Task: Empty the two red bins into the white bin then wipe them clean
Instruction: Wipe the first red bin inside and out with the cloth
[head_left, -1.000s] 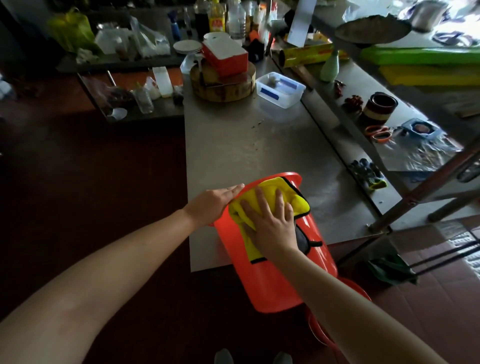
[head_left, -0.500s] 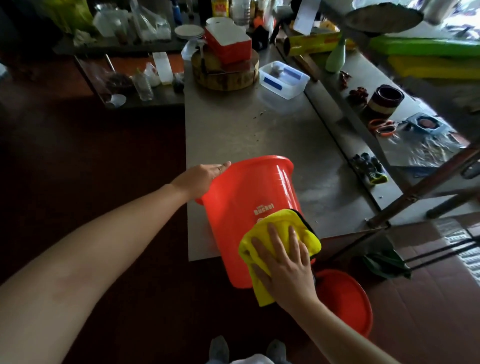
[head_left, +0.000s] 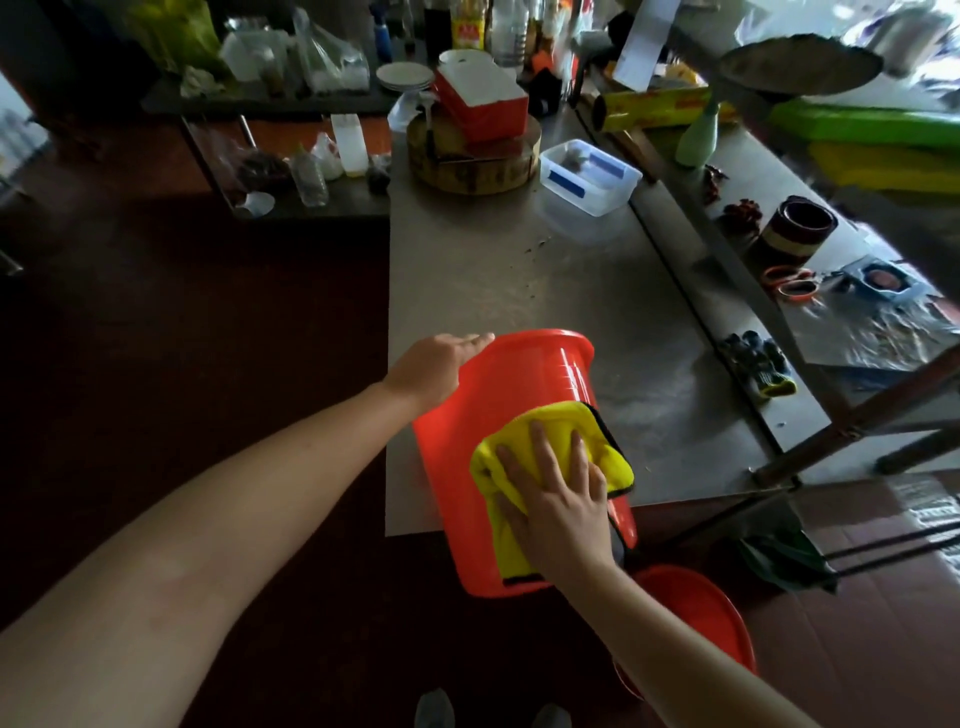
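A: "Wiping that red plastic bin (head_left: 467, 493), will it slide?"

B: "Likely. It looks light, slick and stiff-walled, tipped over the steel tabletop's (head_left: 519, 270) six o'clock edge. Brace its far end. Left hand (head_left: 431, 364), fingers straight, rests at its ten o'clock. Right hand (head_left: 561, 499), flat, presses the soft yellow microfibre cloth (head_left: 608, 462) at four o'clock."

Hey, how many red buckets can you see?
2. One red bucket overhangs the table's near edge, left hand on its far end, right hand pressing a yellow cloth against it. The second red bucket is on the floor, partly hidden behind the right forearm.
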